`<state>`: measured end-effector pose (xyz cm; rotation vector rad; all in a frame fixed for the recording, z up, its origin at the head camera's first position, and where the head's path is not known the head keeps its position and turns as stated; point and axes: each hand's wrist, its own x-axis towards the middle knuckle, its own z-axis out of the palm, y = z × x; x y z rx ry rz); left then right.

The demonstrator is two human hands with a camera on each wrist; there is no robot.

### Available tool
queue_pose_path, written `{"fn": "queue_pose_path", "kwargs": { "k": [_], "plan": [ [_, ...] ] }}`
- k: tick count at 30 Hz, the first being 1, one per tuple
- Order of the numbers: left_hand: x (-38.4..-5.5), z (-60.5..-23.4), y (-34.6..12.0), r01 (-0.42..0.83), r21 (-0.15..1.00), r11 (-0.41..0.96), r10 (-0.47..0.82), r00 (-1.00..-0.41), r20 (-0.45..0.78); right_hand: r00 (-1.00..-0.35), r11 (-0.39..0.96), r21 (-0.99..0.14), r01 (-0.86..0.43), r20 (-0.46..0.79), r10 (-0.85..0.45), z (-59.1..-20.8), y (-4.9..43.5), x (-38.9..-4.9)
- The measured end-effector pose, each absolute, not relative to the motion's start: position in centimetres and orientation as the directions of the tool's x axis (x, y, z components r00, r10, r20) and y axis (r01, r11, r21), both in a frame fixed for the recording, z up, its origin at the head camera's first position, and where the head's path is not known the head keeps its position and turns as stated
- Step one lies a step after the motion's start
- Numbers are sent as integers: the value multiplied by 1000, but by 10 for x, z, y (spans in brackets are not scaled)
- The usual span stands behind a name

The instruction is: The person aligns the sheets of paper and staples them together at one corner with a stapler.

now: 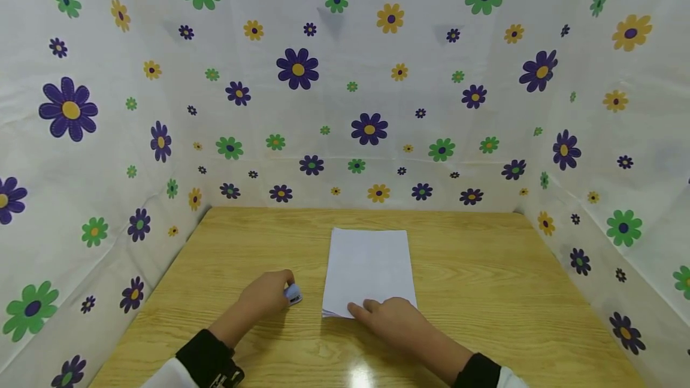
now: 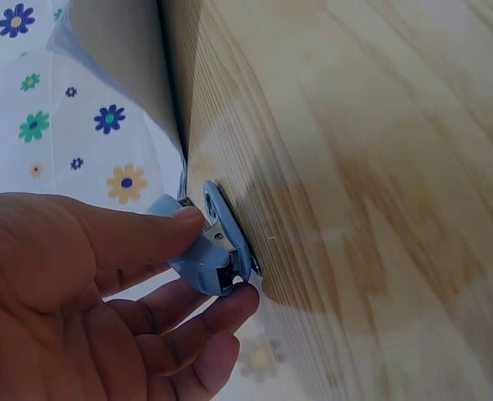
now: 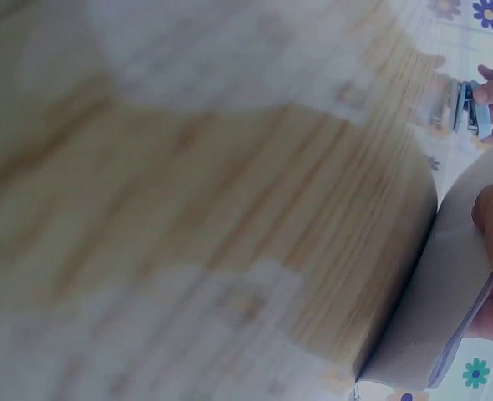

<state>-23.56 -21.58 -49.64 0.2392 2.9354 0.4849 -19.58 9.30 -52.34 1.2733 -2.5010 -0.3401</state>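
My left hand (image 1: 264,297) holds a small light-blue stapler (image 1: 293,295) to the left of the paper. In the left wrist view the thumb and fingers pinch the stapler (image 2: 203,262) by its upper side, and its base stands close over the wood. A stack of white paper sheets (image 1: 369,268) lies near the middle of the table. At its near edge my right hand (image 1: 396,323) grips the sheets, thumb on top. The right wrist view shows fingers beneath the paper (image 3: 430,309), which bends up off the table there.
The wooden table (image 1: 485,280) carries a glossy light patch near its front edge. White cloth with printed flowers (image 1: 377,88) hangs along the back and both sides of the table.
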Motion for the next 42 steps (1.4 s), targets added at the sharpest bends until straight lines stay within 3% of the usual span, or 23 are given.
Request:
{"fn": "queue_pose_path", "kwargs": {
  "k": [8,15,28,35,42],
  "plan": [
    [-239,-501,-195,166,332,929,217,-969,-121,-569,585,322,-744,152,-808,-524,92,-197],
    [-243,-504,-180,204,403,892,279,-951,-136,-582,594,307,-743,141,-801,-521,92,-197],
    [-243,-498,-176,156,524,837,277,-947,-160,-597,593,303,-746,89,-797,-522,92,-197],
    [-244,-504,-175,207,479,853,290,-951,-105,-585,579,310,-754,84,-807,-524,91,-197],
    [-245,-506,-169,270,347,898,299,-954,-31,-541,544,355,-760,119,-833,-521,92,-196]
  ]
}}
